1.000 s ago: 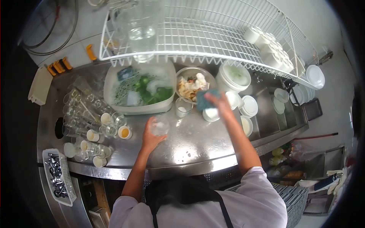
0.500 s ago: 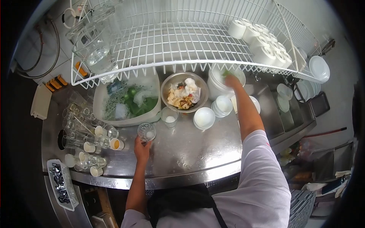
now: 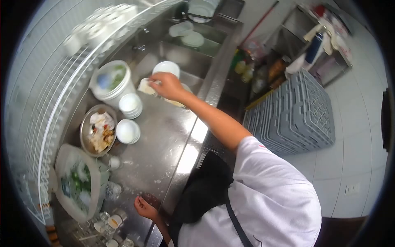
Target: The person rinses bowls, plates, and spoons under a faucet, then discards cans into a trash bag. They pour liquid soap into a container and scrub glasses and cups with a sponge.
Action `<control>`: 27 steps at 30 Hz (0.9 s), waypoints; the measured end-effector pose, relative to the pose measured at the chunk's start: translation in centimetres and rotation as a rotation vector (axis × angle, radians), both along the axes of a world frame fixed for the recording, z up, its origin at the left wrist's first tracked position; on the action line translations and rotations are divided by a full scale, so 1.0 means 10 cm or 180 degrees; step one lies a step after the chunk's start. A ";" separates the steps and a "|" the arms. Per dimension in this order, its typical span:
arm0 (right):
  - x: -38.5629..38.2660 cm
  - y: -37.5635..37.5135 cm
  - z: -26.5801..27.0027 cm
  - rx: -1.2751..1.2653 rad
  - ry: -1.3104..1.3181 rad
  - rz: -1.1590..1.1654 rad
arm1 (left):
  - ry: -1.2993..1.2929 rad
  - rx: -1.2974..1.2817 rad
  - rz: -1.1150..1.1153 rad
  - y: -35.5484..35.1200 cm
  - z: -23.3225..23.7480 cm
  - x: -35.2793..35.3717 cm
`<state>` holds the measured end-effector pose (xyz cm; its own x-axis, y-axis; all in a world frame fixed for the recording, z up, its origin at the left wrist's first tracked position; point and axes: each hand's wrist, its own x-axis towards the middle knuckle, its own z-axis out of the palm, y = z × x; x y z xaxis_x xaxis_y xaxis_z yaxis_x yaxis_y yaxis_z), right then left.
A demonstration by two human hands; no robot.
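Note:
My right hand (image 3: 168,87) reaches to the sink's near edge, its fingers closed at the rim of a cream-white dish (image 3: 145,87). The fingertips are partly hidden. A round white plate (image 3: 166,68) lies just beyond, and another pale dish (image 3: 177,103) shows partly under my wrist. Low over the counter, my left hand (image 3: 146,208) has its fingers curled, with nothing visible in them. To its left, a clear glass (image 3: 113,190) and a second glass (image 3: 113,162) stand by the tub.
A white bucket (image 3: 127,88) holds greens; stacked white bowls (image 3: 131,105) and more bowls (image 3: 127,131) stand beside it. Food scraps fill a metal bowl (image 3: 83,133). A tub (image 3: 61,160) holds suds. Overhead is a wire rack (image 3: 51,119); grey crates (image 3: 292,111) stand right.
My view has turned right. My right hand has left the bucket for the dish by the sink. My left hand has let go of the glass and drawn back.

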<state>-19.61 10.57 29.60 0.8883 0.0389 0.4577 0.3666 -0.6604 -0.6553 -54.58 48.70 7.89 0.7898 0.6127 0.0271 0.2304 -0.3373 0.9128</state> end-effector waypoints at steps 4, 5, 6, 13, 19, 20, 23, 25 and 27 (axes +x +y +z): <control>-1.00 -1.81 -0.67 -0.0244 -0.0034 -0.1560 | -0.0281 0.0559 -0.1210 -0.69 0.22 0.33; -1.25 -2.35 -0.97 0.0062 0.0426 -0.2091 | -0.0281 0.0710 -0.1458 -0.96 0.44 0.49; -1.55 -2.76 -1.09 0.0111 0.0726 -0.2551 | -0.0296 0.0863 -0.1708 -1.21 0.59 0.67; -2.99 -4.89 -2.55 0.0281 0.1519 -0.4025 | -0.0473 0.1084 -0.2898 -3.31 0.71 1.92; -3.08 -5.84 -3.60 0.1311 0.2708 -0.3894 | -0.0369 0.1720 -0.3328 -5.58 0.67 3.13; -2.99 -5.89 -3.55 0.1217 0.2840 -0.3742 | -0.0408 0.1811 -0.3349 -5.92 0.67 3.33; -2.83 -6.28 -3.68 0.0908 0.3137 -0.3380 | -0.0444 0.1873 -0.3400 -6.79 0.68 3.80; -2.65 -6.54 -3.80 0.0816 0.3238 -0.3298 | -0.0449 0.1871 -0.3425 -7.25 0.67 4.09; -2.45 -6.79 -3.81 0.0784 0.3322 -0.3346 | -0.0412 0.1845 -0.3430 -7.69 0.62 4.32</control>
<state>-44.09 -57.33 -8.54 0.3834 -0.7881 -0.4816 -0.8811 -0.1557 -0.4466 -11.41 -28.22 14.05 0.8559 -0.4795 0.1939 -0.4979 -0.6621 0.5601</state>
